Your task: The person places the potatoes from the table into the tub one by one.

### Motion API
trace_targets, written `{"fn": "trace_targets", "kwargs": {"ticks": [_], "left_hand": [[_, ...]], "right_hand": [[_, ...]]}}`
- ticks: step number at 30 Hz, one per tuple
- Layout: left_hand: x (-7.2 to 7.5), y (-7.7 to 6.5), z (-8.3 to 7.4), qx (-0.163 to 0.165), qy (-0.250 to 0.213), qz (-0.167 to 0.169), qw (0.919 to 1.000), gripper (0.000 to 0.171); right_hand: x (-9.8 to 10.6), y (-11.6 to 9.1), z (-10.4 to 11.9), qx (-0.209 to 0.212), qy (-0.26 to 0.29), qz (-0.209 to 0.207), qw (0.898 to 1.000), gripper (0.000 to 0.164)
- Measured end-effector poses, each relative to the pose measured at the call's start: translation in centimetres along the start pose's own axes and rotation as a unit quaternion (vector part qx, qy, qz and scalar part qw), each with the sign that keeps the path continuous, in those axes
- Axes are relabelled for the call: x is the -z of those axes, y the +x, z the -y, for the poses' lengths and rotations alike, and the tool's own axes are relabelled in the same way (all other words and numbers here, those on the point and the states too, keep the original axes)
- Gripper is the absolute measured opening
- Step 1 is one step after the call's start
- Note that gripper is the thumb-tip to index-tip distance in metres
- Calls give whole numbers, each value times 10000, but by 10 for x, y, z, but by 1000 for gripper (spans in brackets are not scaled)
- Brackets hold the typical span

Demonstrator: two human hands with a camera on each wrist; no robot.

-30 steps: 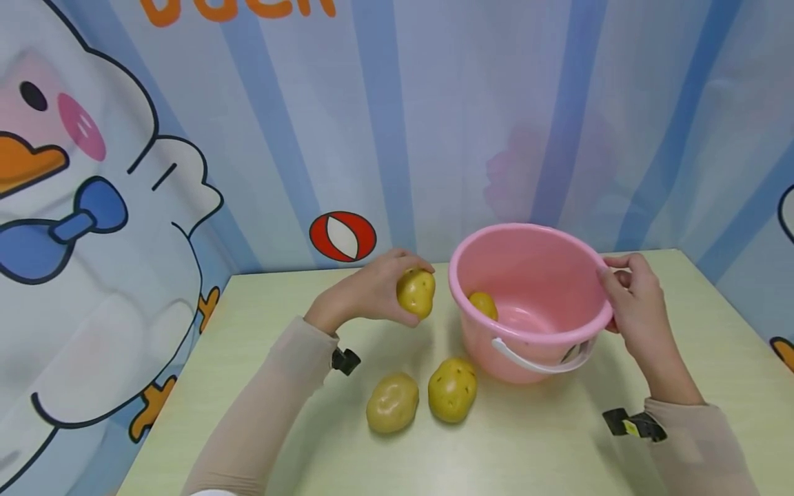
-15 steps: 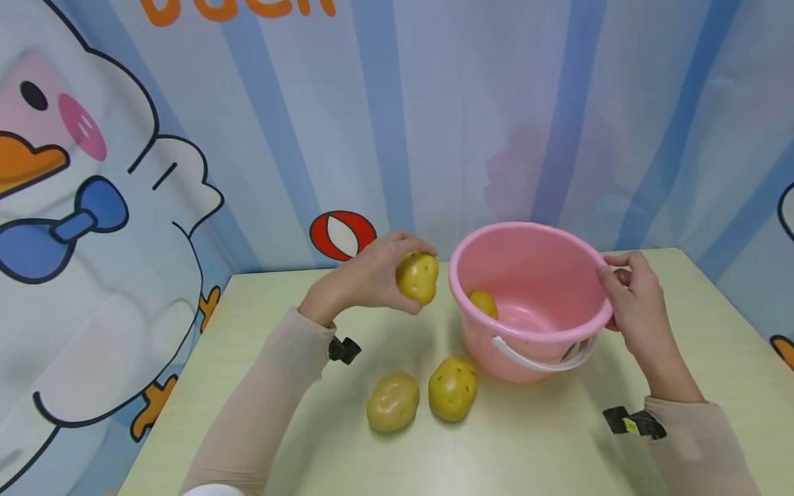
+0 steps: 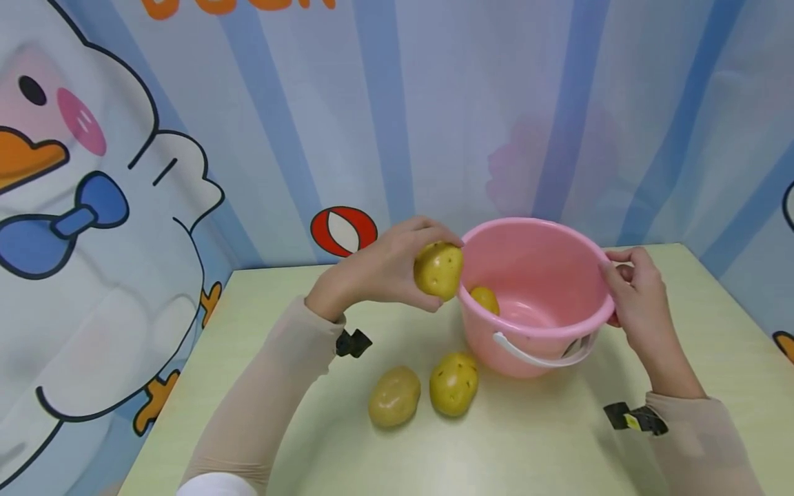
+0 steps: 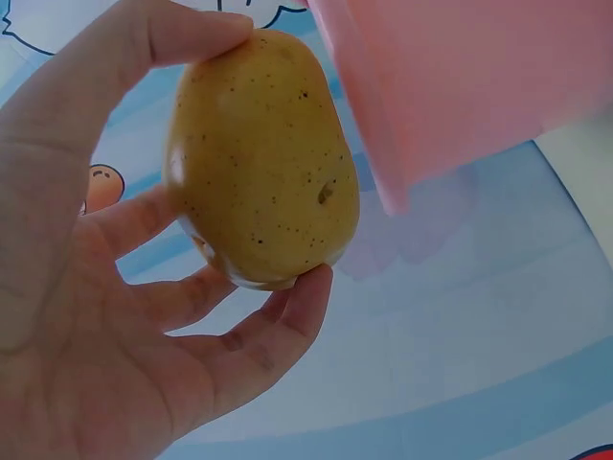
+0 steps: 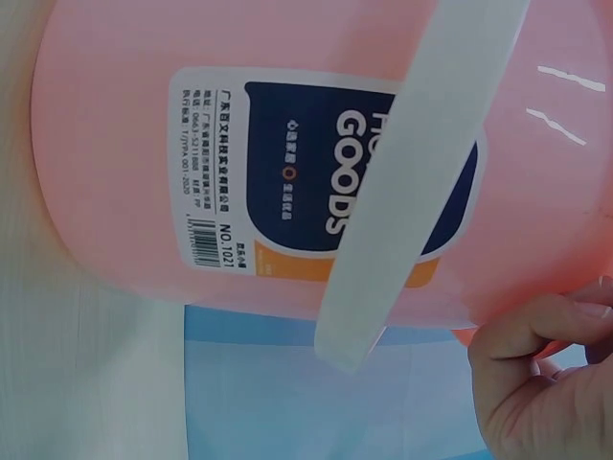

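My left hand (image 3: 391,265) grips a yellow potato (image 3: 439,270) between thumb and fingers, level with the left rim of a pink bucket (image 3: 540,351). In the left wrist view the potato (image 4: 263,158) shows dark specks, and the bucket wall (image 4: 450,86) is just to its right. On the bucket's right rim, my right hand (image 3: 639,296) pinches the edge with thumb and fingers. Inside the bucket lies another potato (image 3: 485,300), partly hidden by the rim. Two more potatoes rest on the table, a pale one (image 3: 394,397) and a yellower one (image 3: 454,384).
The bucket's white handle (image 3: 540,358) hangs down its front side. A label (image 5: 297,177) on the bucket wall appears in the right wrist view. Behind the pale table (image 3: 496,448) stands a blue striped backdrop (image 3: 434,124) with a cartoon duck (image 3: 112,289).
My left hand has risen and moved right with the potato, from beside the bucket to its rim. The right hand keeps its hold on the rim.
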State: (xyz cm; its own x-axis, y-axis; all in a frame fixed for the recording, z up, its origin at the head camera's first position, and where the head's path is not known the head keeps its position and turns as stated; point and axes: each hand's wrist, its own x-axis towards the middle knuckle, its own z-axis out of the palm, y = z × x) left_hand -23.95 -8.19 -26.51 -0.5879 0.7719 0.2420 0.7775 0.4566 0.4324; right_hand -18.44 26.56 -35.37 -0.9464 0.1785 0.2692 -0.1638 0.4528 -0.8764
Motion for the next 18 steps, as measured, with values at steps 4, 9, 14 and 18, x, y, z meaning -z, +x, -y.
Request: {"fn": "trace_targets", "kwargs": {"ticks": [4,9,14,18], "left_hand": [[0,5,-6,-206,2,-23,9998,61],[0,11,-10,-323,13,-11,9995,61],[-1,19,-14,-393,-31,82,9992,64],[-1,26,-18,-473,-48,145,9988,66]], "right_hand": [[0,0,1,-8,10,-31,10000,45],[-1,0,0,-19,34,-9,10000,45],[-1,0,-1,-15,51,3,10000,45],[-1,0,-1,-7,52,-18,10000,45]]}}
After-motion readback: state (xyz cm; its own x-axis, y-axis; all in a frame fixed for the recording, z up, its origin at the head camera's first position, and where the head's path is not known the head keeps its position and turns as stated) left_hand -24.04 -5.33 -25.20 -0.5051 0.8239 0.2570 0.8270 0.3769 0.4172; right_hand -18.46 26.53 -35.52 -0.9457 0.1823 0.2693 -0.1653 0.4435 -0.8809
